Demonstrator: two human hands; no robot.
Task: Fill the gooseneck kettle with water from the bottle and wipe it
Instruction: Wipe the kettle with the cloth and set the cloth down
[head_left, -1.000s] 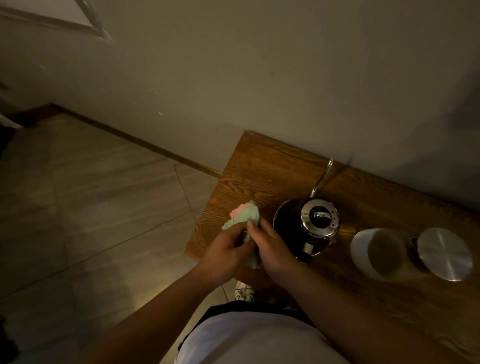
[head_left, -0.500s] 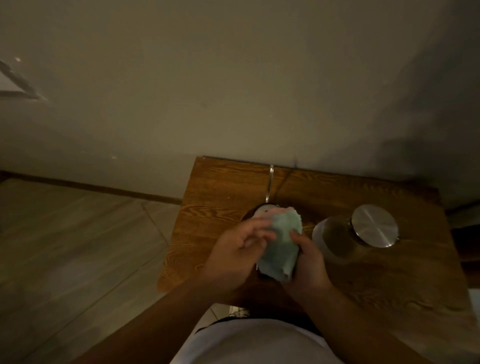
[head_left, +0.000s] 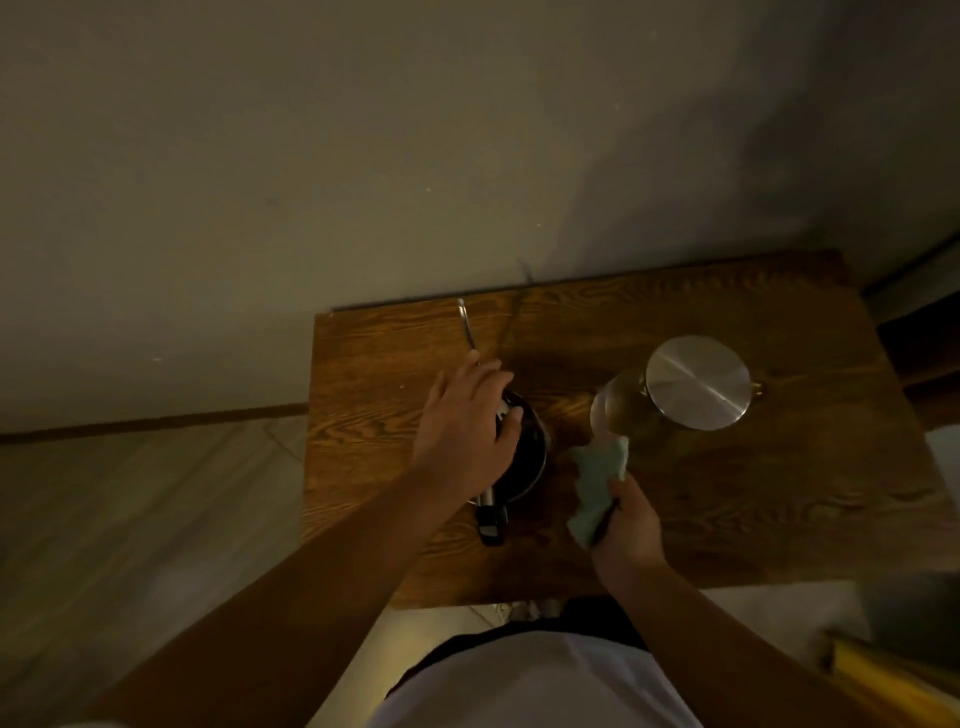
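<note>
A dark gooseneck kettle (head_left: 527, 457) stands on the small wooden table (head_left: 727, 493), its thin spout (head_left: 466, 325) pointing toward the wall and its black handle (head_left: 492, 522) toward me. My left hand (head_left: 467, 426) lies flat over the kettle's lid, fingers curled around the top. My right hand (head_left: 626, 525) grips a pale green cloth (head_left: 597, 480) just right of the kettle, between it and the bottle. The clear bottle (head_left: 623, 410) with a round steel cap (head_left: 698, 382) lies on its side at the right.
The table stands against a plain wall (head_left: 467, 156). Tiled floor (head_left: 130, 519) lies to the left. A yellow object (head_left: 883, 680) shows at the lower right corner. A dark piece of furniture (head_left: 919, 353) stands right of the table.
Both hands held the cloth over the kettle before. Now the right hand has carried the cloth to the kettle's right side, and the left hand has settled on the lid.
</note>
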